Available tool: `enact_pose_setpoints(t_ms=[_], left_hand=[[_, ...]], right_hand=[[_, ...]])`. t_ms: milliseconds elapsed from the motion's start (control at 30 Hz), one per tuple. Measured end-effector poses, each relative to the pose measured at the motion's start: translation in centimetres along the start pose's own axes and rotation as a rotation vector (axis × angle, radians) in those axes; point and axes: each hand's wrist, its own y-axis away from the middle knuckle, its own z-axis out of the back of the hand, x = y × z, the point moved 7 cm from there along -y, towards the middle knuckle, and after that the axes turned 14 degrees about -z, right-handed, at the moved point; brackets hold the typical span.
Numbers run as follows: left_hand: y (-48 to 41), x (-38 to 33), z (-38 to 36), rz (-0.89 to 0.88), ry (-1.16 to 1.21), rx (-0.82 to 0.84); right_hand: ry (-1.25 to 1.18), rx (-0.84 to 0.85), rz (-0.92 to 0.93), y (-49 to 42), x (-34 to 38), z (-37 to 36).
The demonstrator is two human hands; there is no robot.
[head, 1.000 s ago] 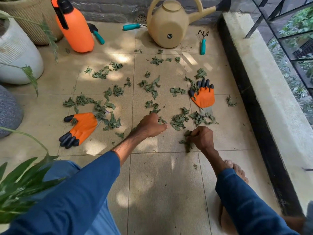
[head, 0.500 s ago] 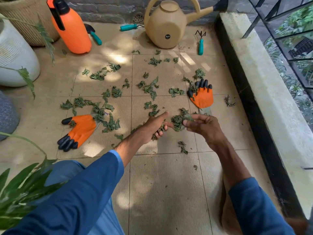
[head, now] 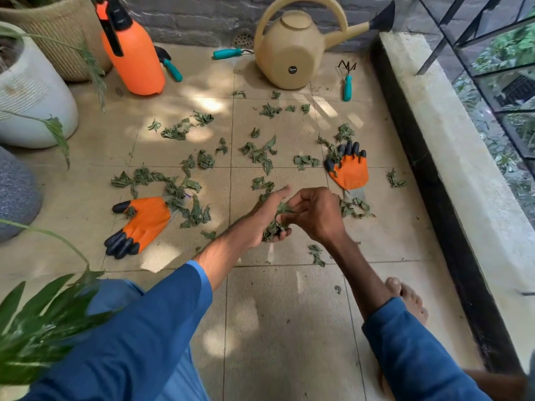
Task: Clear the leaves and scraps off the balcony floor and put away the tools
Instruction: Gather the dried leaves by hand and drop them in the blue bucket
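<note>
Crumpled green leaves (head: 258, 154) lie scattered — teal-handled tools (head: 347, 87) farther back.

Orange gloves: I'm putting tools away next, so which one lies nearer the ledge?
The right-side glove, just beyond the right hand, black fingertips pointing away from the person; the left-side glove lies far from the ledge, fingertips pointing back.

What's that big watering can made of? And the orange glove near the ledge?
The watering can looks like matte beige plastic: smooth, moulded, one even colour. The orange glove nearer the ledge seems fabric with a rubbery coat, since a grey cuff shows; its black tips look like hard plastic, though I can't be sure.
</note>
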Motion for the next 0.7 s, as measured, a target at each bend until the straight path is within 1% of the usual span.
enact_pose_setpoints(t_ms=[67, 133, 233, 267, 333, 400, 433, 500, 533, 567, 600, 633, 667, 700], left_hand=[[0.0, -0.4, 0.5, -0.069, -0.044, -0.071], [0.0, -0.6, 1.0, -0.116, -0.052, -0.135], [0.0, -0.5, 1.9, -0.115, -0.030, -0.269], [0.0, -0.5, 2.2, -0.110, -0.018, -0.321], [0.0, -0.7, 2.7, -0.122, -0.017, -0.414], [0.2, -1.1, 3.4, -0.160, -0.051, -0.480], [0.2, -1.3, 3.8, -0.181, -0.082, -0.499], [0.3, -1.6, 4.2, -0.207, -0.126, -0.512], [0.2, -1.7, 4.2, -0.211, -0.127, -0.506], [0.2, -1.8, 4.2, -0.218, -0.118, -0.492], [0.2, -2.0, 4.0, -0.228, -0.107, -0.473], [0.3, -2.1, 3.8, -0.239, -0.099, -0.458], [0.4, -2.2, 3.7, -0.249, -0.102, -0.448], [0.6, -2.2, 3.6, -0.253, -0.113, -0.439]], right_hand=[[0.053, -0.017, 0.063, 0.2, 0.6, -0.8], [0.092, -0.029, 0.086, 0.5, 0.9, -1.4], [0.142, -0.066, 0.208, 1.5, 1.9, -1.9], [0.155, -0.057, 0.251, 1.8, 2.2, -2.1], [0.147, 0.016, 0.282, 2.1, 2.5, -2.2], [0.057, 0.116, 0.235, 1.9, 2.1, -1.9], [-0.033, 0.178, 0.197, 1.8, 1.8, -1.7], [-0.322, 0.307, 0.075, 1.4, 0.4, -0.8], [-0.423, 0.311, 0.016, 1.1, -0.7, 0.0], [-0.450, 0.262, -0.015, 0.7, -2.1, 0.7], [-0.369, 0.154, -0.020, 0.2, -3.8, 1.6], [-0.185, 0.021, -0.004, -0.4, -5.9, 2.4], [0.019, -0.075, -0.002, -1.0, -8.1, 2.8], [0.189, -0.116, -0.041, -1.4, -10.4, 2.7]])
